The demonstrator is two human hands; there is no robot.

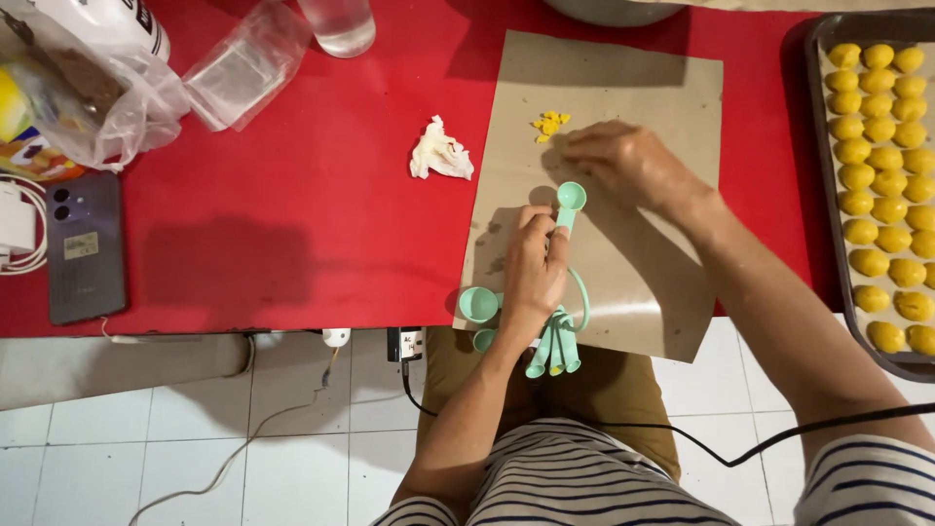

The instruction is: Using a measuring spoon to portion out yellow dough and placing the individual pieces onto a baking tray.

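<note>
1. Gripping the mint-green measuring spoon [569, 203] by its handle, the left hand [534, 268] was closed around it, bowl up near the middle of the brown paper sheet [643, 88]; the rest of the spoon set [550, 341] hung off its ring at the near edge of the red tabletop [292, 195]
2. Right hand [623, 161] lay palm-down on the paper just beyond the spoon bowl, fingers curled; whether it pinched any dough could not be told
3. Yellow dough crumbs [548, 124] sat toward the paper's far edge, just left of the right fingertips
4. Judgement: keep the bowl level and steady, pack dough flush for even portions matching the yellow balls [881, 185] in the tray [816, 58] at the right edge
5. Crumpled tissue [440, 153] lay left of the paper, handy for wiping
</note>
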